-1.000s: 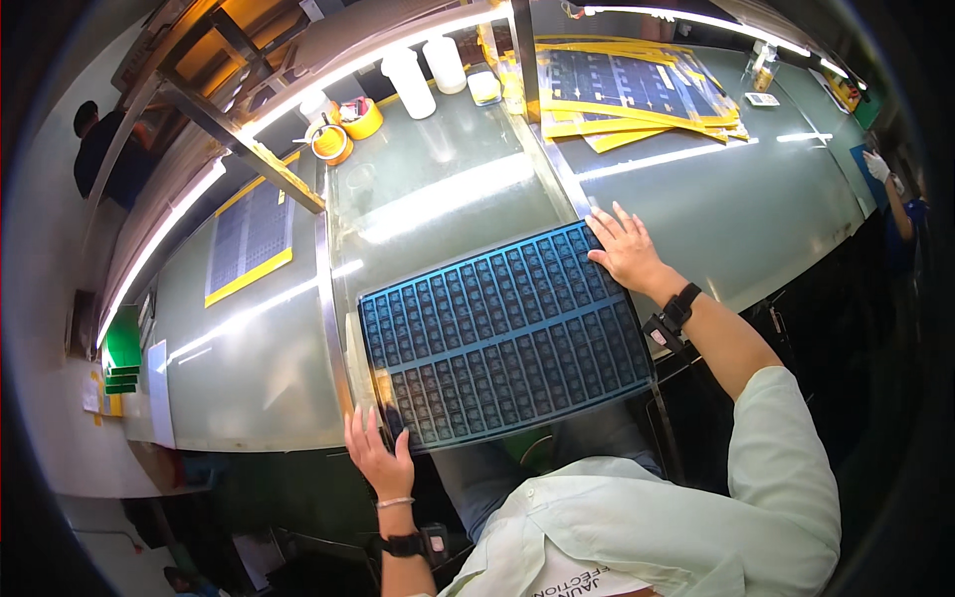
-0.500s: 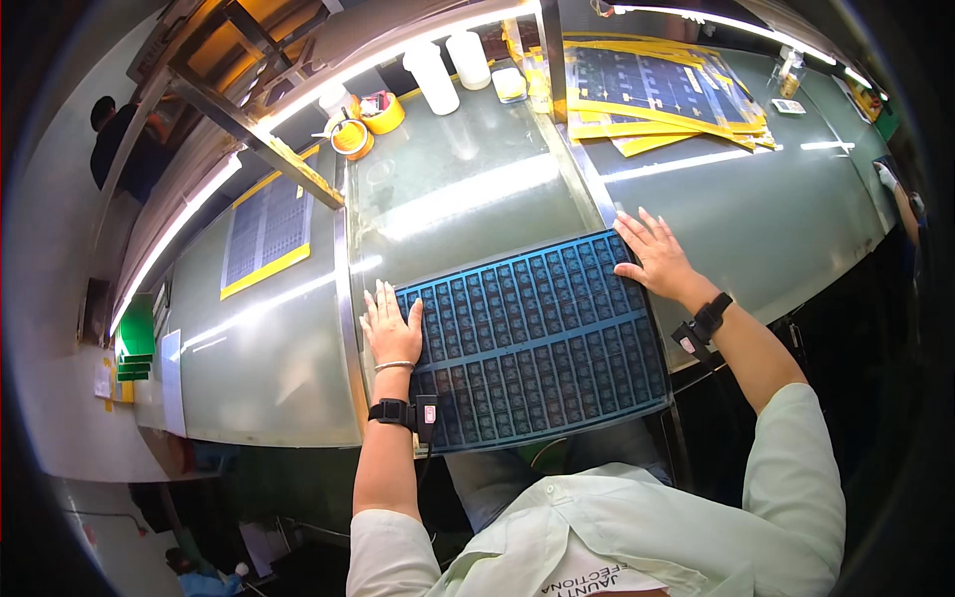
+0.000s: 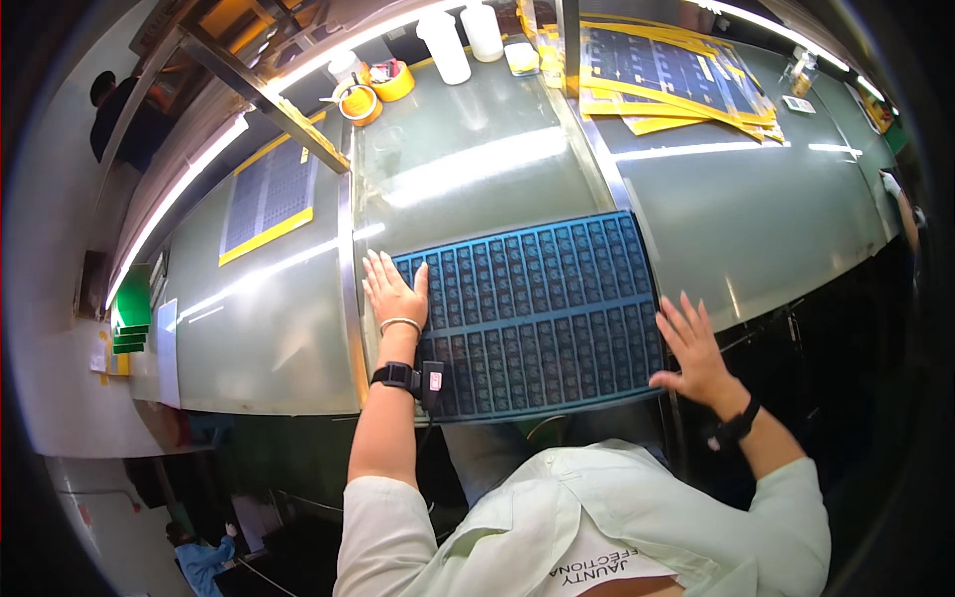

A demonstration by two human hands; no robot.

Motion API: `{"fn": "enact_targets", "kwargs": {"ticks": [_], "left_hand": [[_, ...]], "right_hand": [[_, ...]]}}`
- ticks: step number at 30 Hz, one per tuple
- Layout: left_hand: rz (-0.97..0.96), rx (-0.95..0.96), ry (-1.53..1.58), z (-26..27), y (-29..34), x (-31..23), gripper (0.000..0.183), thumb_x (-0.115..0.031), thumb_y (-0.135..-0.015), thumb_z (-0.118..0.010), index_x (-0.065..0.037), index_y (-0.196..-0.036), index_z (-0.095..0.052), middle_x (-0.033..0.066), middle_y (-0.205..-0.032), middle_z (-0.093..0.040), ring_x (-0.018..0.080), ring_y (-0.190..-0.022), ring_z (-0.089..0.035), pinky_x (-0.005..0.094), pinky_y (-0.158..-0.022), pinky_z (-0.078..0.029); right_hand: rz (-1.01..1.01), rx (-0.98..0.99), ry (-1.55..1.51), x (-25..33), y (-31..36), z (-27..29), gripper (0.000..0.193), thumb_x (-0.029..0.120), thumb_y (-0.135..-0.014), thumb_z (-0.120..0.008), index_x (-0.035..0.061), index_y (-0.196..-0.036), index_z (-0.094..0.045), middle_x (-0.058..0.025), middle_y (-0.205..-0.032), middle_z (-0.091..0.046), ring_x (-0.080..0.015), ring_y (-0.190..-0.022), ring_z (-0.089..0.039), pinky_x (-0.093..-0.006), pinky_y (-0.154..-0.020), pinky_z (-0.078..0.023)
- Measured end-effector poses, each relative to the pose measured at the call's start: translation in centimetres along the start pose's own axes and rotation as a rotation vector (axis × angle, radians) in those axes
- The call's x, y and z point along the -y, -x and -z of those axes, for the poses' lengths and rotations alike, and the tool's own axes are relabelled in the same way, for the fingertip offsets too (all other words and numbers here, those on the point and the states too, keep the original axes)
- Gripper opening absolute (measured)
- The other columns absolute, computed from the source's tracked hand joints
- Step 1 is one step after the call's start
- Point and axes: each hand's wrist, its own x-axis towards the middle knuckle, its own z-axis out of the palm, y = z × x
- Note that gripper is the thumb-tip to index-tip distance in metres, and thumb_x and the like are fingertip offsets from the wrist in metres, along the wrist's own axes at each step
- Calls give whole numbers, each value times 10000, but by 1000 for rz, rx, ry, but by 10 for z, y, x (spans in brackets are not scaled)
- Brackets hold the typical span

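Fingers spread, the left hand (image 3: pixel 393 291) lies flat on the blue gridded rectangular solar panel (image 3: pixel 537 310), which rests on the smooth grey-green glass worktable (image 3: pixel 468 169). Open too, the right hand (image 3: pixel 689 343) hovers at the panel's right edge; contact is unclear.

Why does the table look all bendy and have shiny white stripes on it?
In the head view, the fisheye lens curves the straight table edges toward the rim; the white stripes are glare from overhead strip lights on the glossy top; the blue gridded panel stays sharp, the corners go dark.
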Motion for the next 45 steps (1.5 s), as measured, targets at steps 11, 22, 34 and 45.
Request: {"fn": "enact_targets", "kwargs": {"ticks": [11, 22, 34, 45], "left_hand": [[96, 331, -120, 40, -9, -6, 873, -695, -818, -312, -70, -1419, -202, 119, -1486, -159, 266, -1384, -72, 560, -1067, -84], [110, -153, 166, 94, 201, 62, 579, -370, -758, -669, -22, -1189, -499, 215, -1268, -417, 417, -1186, -364, 464, -988, -310], [1015, 318, 1852, 92, 195, 40, 73, -183, -881, -568, -115, -902, -589, 4, -773, -637, 140, -658, -611, 275, -579, -502], [-312, 599, 2062, 289, -31, -155, 327, -219, -933, -459, 8, -1152, -544, 146, -1120, -603, 292, -1012, -597, 351, -833, -498]], "right_hand": [[-797, -141, -1375, 15, 50, -43, 202, 213, -895, -544, 14, -889, -582, -22, -746, -590, -121, -697, -611, -259, -625, -485], [-753, -67, -1757, 25, 61, -62, 121, 134, -883, -512, 22, -901, -552, -63, -851, -603, -174, -774, -621, -313, -717, -513], [-437, 139, -1703, 6, 41, 8, 308, -2, -800, -597, -40, -1104, -566, -94, -1042, -618, -174, -930, -591, -305, -824, -460], [143, -600, -1887, -73, 27, 193, 512, 130, -847, -601, -14, -1289, -387, -124, -1270, -484, -245, -1140, -494, -398, -957, -417]]}}
